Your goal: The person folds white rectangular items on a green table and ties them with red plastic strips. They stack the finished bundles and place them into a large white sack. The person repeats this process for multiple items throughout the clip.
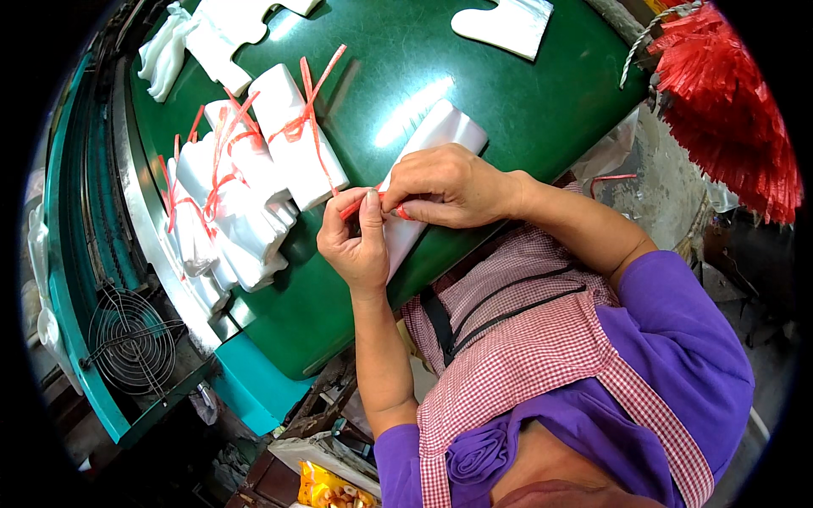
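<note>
Both hands pinch a thin red plastic tie (pixel 398 212) across a folded white plastic bag bundle (pixel 436 135): left hand (pixel 356 241) below, right hand (pixel 449 186) on top, bundle running up-right away from them.

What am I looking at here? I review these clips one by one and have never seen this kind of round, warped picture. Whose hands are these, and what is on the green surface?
The picture comes from a wide fisheye camera worn on a person's head, looking down, so straight edges bend near the rim. There is no robot: the two bare hands are the wearer's own. The left hand and right hand together pinch a red plastic string around a folded stack of white plastic bags. It lies on a green table. Further left sits a pile of tied bag bundles, already bound with red string. Loose white bags lie at the far edge, and a red raffia bunch hangs at right.
</note>
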`<action>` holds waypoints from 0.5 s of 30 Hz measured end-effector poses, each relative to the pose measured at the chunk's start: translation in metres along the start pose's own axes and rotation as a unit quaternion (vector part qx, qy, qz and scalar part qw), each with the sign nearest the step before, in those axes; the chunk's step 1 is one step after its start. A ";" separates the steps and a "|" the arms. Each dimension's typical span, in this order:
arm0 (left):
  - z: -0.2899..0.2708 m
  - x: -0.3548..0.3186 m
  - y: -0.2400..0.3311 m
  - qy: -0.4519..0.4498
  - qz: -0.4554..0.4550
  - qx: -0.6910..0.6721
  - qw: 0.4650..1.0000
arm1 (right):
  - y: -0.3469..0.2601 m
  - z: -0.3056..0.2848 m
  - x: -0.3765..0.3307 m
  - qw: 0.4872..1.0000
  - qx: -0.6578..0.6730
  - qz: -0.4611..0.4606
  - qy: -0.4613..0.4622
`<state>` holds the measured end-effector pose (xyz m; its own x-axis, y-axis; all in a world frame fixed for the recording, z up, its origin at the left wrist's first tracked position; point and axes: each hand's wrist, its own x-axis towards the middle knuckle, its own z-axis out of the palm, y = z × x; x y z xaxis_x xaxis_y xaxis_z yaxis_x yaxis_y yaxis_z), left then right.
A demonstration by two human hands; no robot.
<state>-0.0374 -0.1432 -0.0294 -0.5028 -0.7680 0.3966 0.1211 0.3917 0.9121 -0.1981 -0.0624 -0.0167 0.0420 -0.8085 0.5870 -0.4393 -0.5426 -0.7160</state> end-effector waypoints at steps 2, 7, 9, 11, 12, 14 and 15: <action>0.000 0.000 0.000 0.001 0.000 -0.003 1.000 | 0.000 0.000 0.000 1.000 0.002 -0.002 0.002; 0.000 -0.001 -0.001 0.002 -0.002 -0.011 1.000 | 0.000 0.001 0.000 1.000 0.001 -0.007 0.006; 0.000 -0.001 -0.001 0.000 -0.002 -0.011 1.000 | 0.000 0.001 0.000 1.000 0.000 -0.005 0.005; 0.000 -0.001 -0.001 0.000 -0.001 -0.006 1.000 | -0.001 0.001 0.000 1.000 -0.001 -0.003 0.004; -0.001 -0.001 -0.001 0.001 0.000 -0.001 1.000 | -0.001 0.001 0.000 1.000 -0.001 -0.003 0.004; 0.000 -0.001 -0.001 0.001 0.000 0.002 1.000 | 0.000 0.001 0.000 1.000 -0.002 -0.002 0.004; 0.000 0.000 0.000 0.001 0.000 0.001 1.000 | -0.001 0.001 0.000 1.000 -0.003 0.000 0.002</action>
<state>-0.0371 -0.1429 -0.0296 -0.5010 -0.7694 0.3962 0.1193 0.3921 0.9122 -0.1973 -0.0621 -0.0165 0.0390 -0.8071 0.5891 -0.4438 -0.5422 -0.7135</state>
